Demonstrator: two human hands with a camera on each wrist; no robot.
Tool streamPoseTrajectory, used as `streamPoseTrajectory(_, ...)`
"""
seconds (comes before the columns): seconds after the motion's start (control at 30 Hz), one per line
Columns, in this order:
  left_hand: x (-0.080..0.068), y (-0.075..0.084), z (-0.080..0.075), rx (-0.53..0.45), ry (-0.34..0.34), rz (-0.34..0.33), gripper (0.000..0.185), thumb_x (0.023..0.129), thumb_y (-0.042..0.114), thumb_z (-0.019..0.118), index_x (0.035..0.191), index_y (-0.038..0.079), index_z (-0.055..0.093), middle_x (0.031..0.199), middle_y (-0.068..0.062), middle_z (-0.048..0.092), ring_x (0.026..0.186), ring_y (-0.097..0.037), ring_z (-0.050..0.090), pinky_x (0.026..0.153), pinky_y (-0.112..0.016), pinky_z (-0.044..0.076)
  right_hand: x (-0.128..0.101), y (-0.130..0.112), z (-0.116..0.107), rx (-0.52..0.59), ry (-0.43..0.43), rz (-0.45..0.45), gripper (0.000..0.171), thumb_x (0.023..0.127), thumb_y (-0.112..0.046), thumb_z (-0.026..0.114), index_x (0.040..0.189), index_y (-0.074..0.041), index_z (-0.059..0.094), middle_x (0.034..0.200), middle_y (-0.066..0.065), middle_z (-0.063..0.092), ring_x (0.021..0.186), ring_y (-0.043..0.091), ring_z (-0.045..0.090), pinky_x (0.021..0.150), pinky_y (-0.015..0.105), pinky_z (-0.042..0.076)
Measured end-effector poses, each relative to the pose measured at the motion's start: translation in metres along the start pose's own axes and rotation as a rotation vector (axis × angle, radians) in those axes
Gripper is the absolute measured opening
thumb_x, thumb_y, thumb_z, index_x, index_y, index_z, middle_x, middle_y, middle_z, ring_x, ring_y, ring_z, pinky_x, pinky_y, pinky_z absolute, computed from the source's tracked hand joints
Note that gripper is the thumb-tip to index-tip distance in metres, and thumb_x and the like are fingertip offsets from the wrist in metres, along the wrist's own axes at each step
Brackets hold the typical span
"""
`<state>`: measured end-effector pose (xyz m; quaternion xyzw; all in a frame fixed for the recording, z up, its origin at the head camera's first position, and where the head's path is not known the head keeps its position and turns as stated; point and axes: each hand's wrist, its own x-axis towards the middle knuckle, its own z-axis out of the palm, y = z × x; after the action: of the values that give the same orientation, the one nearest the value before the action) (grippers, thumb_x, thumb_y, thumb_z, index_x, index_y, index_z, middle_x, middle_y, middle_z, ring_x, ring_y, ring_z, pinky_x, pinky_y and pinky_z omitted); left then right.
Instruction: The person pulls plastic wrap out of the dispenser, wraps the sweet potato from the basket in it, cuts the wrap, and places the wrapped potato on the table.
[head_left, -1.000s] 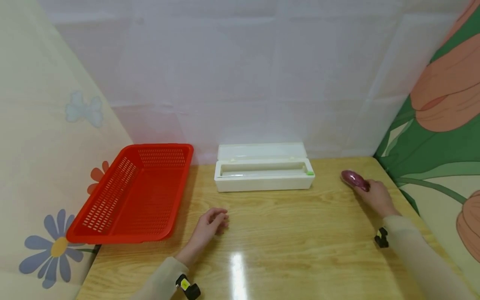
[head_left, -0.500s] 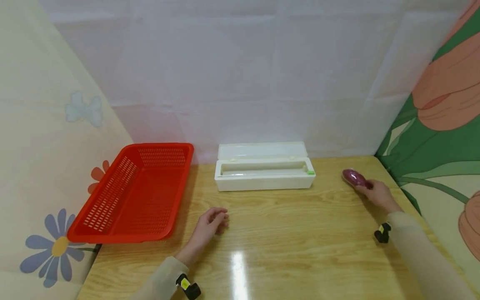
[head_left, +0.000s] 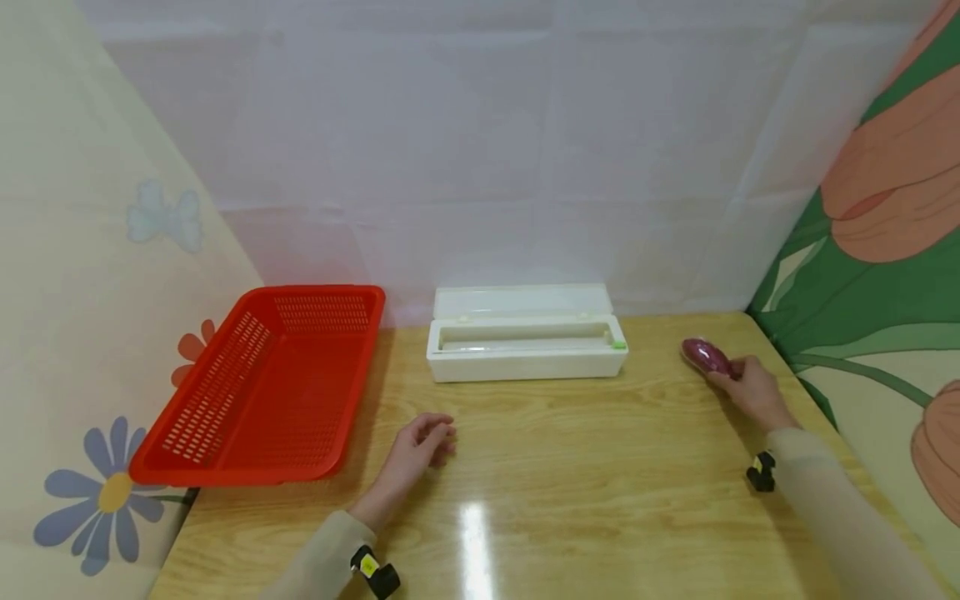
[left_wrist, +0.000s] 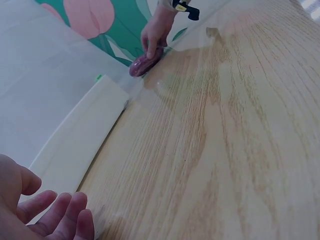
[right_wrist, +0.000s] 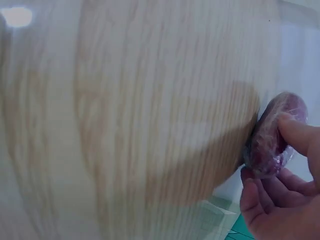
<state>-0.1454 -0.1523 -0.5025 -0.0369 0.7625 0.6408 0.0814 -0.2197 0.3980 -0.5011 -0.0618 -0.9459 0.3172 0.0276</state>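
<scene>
A purple oval thing (head_left: 703, 355) wrapped in clear film lies on the wooden table (head_left: 585, 475) at the far right, near the flowered wall. My right hand (head_left: 750, 392) grips its near end, one finger on top and the others curled beneath, as the right wrist view shows (right_wrist: 272, 135). The left wrist view shows the same purple thing (left_wrist: 142, 64) under the right hand (left_wrist: 156, 32). My left hand (head_left: 416, 450) rests on the table left of centre, its fingers (left_wrist: 55, 217) loosely curled and holding nothing.
A white oblong box (head_left: 525, 346) with its lid open stands at the back centre. A red slotted basket (head_left: 262, 392) sits at the back left, tilted against the wall panel. Patterned panels close in both sides.
</scene>
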Motion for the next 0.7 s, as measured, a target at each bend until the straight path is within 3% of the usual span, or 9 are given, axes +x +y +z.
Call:
streamPoseTrajectory(0.03,0.0,-0.0001,-0.0002,0.003,-0.001,-0.001,0.029,0.108,0.011,0.054,0.129,-0.007,0.062,0.114,-0.022,0.069,0.093,-0.027,0.071,0.074,-0.032,0.058,0.0006,0.0003,0.0011,0.008,0.012,0.006,0.07,0.107,-0.031,0.059,0.134,0.03,0.038,0.125,0.05,0.051,0.11,0.057,0.056,0.089,0.062,0.051)
streamPoseTrajectory(0.13,-0.0001,-0.0003,-0.0008,0.01,-0.003,-0.002,0.029,0.109,0.012,0.054,0.129,-0.007,0.061,0.114,-0.022,0.069,0.092,-0.026,0.071,0.074,-0.032,0.058,0.0025,0.002,0.0037,-0.005,0.021,0.006,0.066,0.106,-0.032,0.059,0.131,0.028,0.046,0.124,0.048,0.053,0.108,0.055,0.058,0.089,0.061,0.051)
streamPoseTrajectory(0.33,0.001,0.0003,-0.0008,0.011,0.001,0.003,0.029,0.109,0.012,0.054,0.129,-0.006,0.062,0.115,-0.022,0.069,0.093,-0.026,0.071,0.074,-0.031,0.058,0.0028,0.0056,0.0047,-0.017,-0.003,0.007,0.067,0.106,-0.033,0.059,0.129,0.029,0.046,0.121,0.048,0.055,0.105,0.053,0.059,0.088,0.061,0.051)
streamPoseTrajectory(0.7,0.0009,0.0006,-0.002,0.023,0.044,0.014,0.025,0.108,0.009,0.055,0.126,-0.006,0.064,0.111,-0.022,0.07,0.088,-0.027,0.071,0.072,-0.034,0.059,0.0008,0.0053,0.0046,-0.008,-0.022,0.002,0.082,0.104,-0.037,0.062,0.141,0.03,0.031,0.134,0.054,0.041,0.12,0.063,0.048,0.1,0.07,0.044)
